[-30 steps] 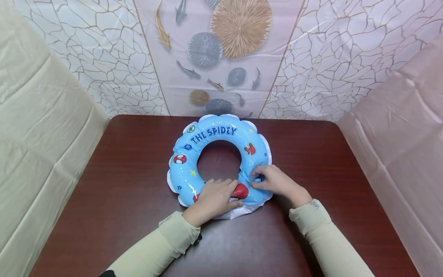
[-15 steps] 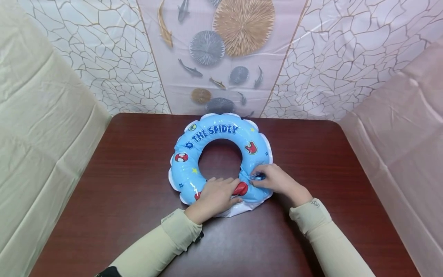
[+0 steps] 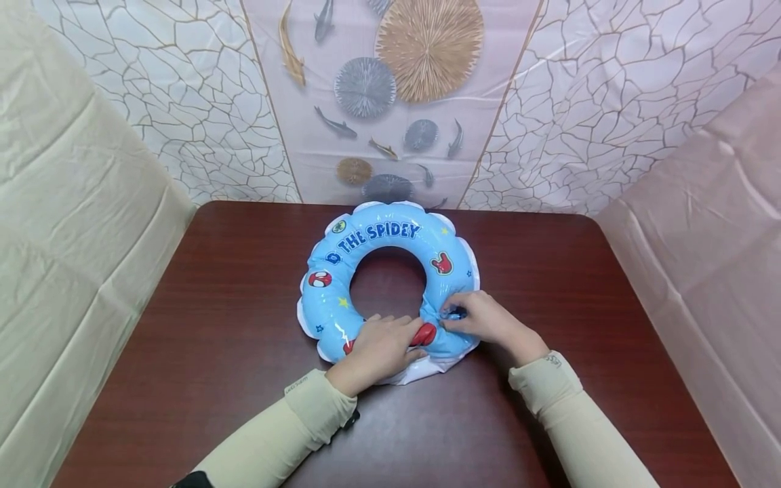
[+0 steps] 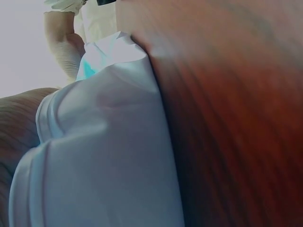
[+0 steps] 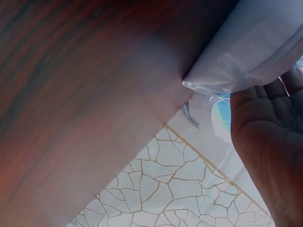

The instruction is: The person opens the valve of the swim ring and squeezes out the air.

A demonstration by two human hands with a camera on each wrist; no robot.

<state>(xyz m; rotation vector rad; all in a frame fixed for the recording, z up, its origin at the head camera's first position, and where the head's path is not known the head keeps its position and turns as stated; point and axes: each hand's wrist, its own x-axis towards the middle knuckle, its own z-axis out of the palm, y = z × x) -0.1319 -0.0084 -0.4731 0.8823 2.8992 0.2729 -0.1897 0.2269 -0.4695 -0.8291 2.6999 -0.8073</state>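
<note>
A light-blue inflated swim ring (image 3: 451, 245) with a scalloped white edge and red and yellow cartoon prints lies flat on the table. My left hand (image 3: 381, 347) rests across its near side, fingers extended over the tube and covering part of a red print. At the near right of the ring, my right hand (image 3: 488, 318) pinches the wrinkled vinyl between thumb and fingers, beside a small dark-blue spot. The ring's white underside (image 4: 104, 142) fills much of the left wrist view. In the right wrist view my right palm (image 5: 267, 137) is beside the ring, fingertips hidden.
The dark red-brown wooden table (image 3: 201, 325) extends around the ring. A patterned cloth (image 3: 201, 102) with fish and discs hangs at the back edge. Pale quilted panels (image 3: 67, 203) stand along the left and right sides.
</note>
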